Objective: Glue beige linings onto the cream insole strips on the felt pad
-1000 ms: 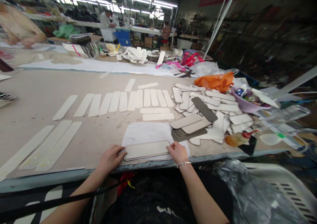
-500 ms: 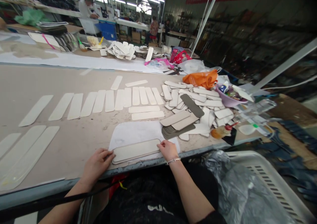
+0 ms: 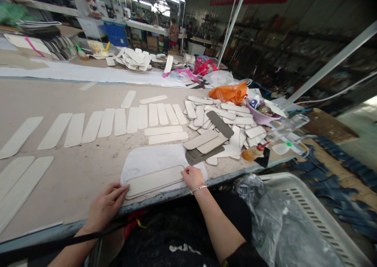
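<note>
A long pale strip [image 3: 154, 181] with rounded corners and a dark edge lies near the table's front edge, and another strip shows beneath it. My left hand [image 3: 107, 201] pinches its left end between thumb and fingers. At the opposite end, my right hand [image 3: 193, 176] grips the far right corner, fingers closed. Under the strips is a white sheet [image 3: 147, 159] with rounded corners. Just beyond my right hand sits a stack of grey strips [image 3: 203, 153], fanned out a little.
Rows of pale strips [image 3: 106, 122] lie across the table [image 3: 82, 172]. A heap of edged strips [image 3: 235, 115], an amber bottle [image 3: 252, 153], an orange bag [image 3: 228, 92] and a purple basin [image 3: 260, 117] are to the right. A white crate [image 3: 300, 184] holding grey plastic stands below.
The whole view has shifted, so the table and things appear further left. Both hands keep hold of the strip's ends, with little visible movement against it.
</note>
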Available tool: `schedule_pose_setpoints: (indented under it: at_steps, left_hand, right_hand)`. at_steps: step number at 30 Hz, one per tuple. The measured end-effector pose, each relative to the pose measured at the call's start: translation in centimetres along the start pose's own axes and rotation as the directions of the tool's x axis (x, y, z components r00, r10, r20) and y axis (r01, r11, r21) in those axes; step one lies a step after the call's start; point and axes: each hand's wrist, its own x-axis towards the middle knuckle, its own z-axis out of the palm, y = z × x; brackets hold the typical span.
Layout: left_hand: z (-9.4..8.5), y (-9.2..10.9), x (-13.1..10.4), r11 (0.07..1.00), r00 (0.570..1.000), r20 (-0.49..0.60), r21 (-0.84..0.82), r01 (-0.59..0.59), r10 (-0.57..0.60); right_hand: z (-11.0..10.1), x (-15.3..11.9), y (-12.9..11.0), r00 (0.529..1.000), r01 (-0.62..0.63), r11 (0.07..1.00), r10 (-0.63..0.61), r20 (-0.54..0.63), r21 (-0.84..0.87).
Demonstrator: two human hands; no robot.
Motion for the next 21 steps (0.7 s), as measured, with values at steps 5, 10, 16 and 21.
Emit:
schedule_pose_setpoints:
  at_steps: [5,10,16,21]
  left_hand:
    - [-0.1,0.2,0.0,1.000,1.000,-0.017,0.009,-0.023,0.023]
    - [-0.3,0.5,0.0,0.999,0.999,-0.010,-0.004,-0.049,0.049]
    - [-0.4,0.6,-0.1,1.000,1.000,-0.001,0.006,-0.029,0.029]
    - [-0.3,0.4,-0.1,1.000,1.000,0.000,0.007,-0.023,0.023]
  right_hand:
    - [0.1,0.1,0.1,1.000,0.024,0.999,-0.024,-0.003,-0.026]
    - [0.0,-0.2,-0.2,0.997,0.073,0.988,-0.074,0.002,-0.136]
    - [-0.8,-1.0,-1.0,0.994,0.089,0.933,-0.104,-0.023,-0.349]
    - [-0.8,-2.0,-1.9,0.957,0.153,0.954,-0.209,-0.203,-0.259]
